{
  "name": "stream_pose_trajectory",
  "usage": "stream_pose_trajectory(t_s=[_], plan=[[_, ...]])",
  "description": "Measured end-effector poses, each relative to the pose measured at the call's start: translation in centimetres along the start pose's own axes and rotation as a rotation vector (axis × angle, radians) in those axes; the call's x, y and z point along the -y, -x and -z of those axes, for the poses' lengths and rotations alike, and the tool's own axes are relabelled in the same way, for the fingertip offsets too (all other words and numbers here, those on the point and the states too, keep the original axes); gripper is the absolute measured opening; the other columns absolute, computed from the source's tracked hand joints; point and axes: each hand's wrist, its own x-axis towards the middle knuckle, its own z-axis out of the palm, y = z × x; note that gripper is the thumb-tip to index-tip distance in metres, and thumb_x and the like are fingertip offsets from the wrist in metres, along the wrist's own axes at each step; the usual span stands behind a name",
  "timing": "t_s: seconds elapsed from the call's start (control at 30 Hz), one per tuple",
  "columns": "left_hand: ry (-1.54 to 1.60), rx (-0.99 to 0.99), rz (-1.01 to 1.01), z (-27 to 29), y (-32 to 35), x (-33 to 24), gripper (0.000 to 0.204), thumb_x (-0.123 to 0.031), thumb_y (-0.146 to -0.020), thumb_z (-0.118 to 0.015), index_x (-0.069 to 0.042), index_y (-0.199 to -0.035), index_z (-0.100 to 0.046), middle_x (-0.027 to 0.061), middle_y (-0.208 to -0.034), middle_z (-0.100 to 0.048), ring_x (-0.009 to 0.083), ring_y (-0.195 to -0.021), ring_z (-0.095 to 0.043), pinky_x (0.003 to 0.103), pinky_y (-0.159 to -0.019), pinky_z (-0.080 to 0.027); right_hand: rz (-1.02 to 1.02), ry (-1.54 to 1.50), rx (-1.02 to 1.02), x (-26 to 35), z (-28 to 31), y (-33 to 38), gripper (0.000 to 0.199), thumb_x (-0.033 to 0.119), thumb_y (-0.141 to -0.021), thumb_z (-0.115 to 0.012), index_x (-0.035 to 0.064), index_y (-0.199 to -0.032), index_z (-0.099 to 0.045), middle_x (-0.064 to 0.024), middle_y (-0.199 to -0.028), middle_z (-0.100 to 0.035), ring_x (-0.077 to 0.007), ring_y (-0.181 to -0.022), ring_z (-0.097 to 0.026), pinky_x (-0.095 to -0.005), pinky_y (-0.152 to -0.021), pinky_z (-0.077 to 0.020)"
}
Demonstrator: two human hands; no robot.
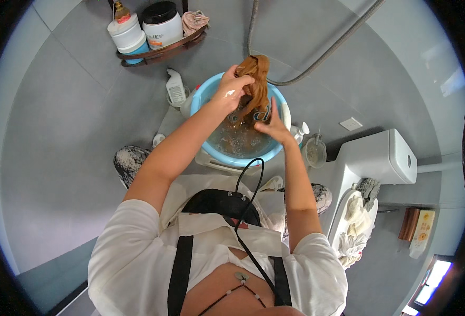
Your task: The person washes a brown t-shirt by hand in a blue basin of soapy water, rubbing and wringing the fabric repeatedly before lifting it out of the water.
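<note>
A light-blue round basin (195, 103) holds bubbly, murky water (237, 141). Above its far side hangs a wet brown cloth (257, 71), bunched at the top and drooping toward the water. My left hand (233, 87) is closed on the cloth's upper left part, its skin glistening wet. On the right of the cloth, my right hand (275, 127) has its thumb and fingers spread apart; whether it touches the fabric I cannot tell. A darker part of the cloth with a pale printed mark lies between the two hands, low over the water.
A white bottle (175, 88) stands left of the basin, a pump bottle (299, 130) and clear container (315, 151) right. Clothes (356, 221) lie on the white toilet (374, 158). A corner shelf (161, 54) carries tubs. A metal hose (327, 55) hangs behind; a black cable (240, 224) crosses my front.
</note>
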Motion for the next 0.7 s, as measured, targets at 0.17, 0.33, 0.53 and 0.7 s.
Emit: stream_pose_trajectory(t_s=[0.17, 0.33, 0.53, 0.7], plan=[[0.278, 0.135, 0.071, -3.0, -0.1, -0.2, 0.042, 0.007, -0.069, -0.055, -0.001, -0.109, -0.043, 0.0102, -0.095, -0.052, 0.0219, -0.082, -0.055, 0.033, -0.071, -0.048, -0.031, -0.085, 0.041, 1.5, -2.8, -0.4, 0.11, 0.025, -0.052, -0.082, -0.0004, -0.132, -0.011, -0.0174, -0.136, -0.021, -0.0274, -0.124, -0.026, -0.0334, -0.101, -0.0231], [0.431, 0.234, 0.105, -5.4, -0.7, -0.8, 0.03, 0.004, -0.073, -0.055, 0.0, -0.102, -0.048, 0.0112, -0.099, -0.055, 0.0234, -0.093, -0.053, 0.038, -0.083, -0.044, 0.011, -0.315, -0.3, 3.0, -3.6, -2.6, 0.05, 0.017, -0.067, -0.073, -0.0008, -0.108, -0.05, -0.0078, -0.104, -0.056, -0.0192, -0.098, -0.051, -0.0321, -0.088, -0.0372], [0.516, 0.229, 0.047, -2.6, -1.3, -4.0, 0.032, -0.002, -0.076, -0.052, 0.003, -0.107, -0.045, 0.0122, -0.107, -0.052, 0.0261, -0.1, -0.05, 0.04, -0.091, -0.039, -0.041, -0.589, -0.399, 2.4, -0.1, -3.7, 0.042, 0.007, -0.078, -0.057, 0.0036, -0.117, -0.042, -0.0048, -0.113, -0.05, -0.0193, -0.102, -0.048, -0.0338, -0.088, -0.0388], [0.42, 0.111, -0.049, 0.5, -2.0, -4.2, 0.035, -0.003, -0.079, -0.049, -0.004, -0.113, -0.044, 0.0124, -0.113, -0.049, 0.0271, -0.105, -0.047, 0.044, -0.091, -0.038, -0.031, -0.761, -0.435, 13.6, 3.0, -3.3, 0.041, 0.011, -0.077, -0.061, 0.0023, -0.114, -0.045, -0.0066, -0.104, -0.054, -0.0179, -0.095, -0.051, -0.0303, -0.083, -0.0409]])
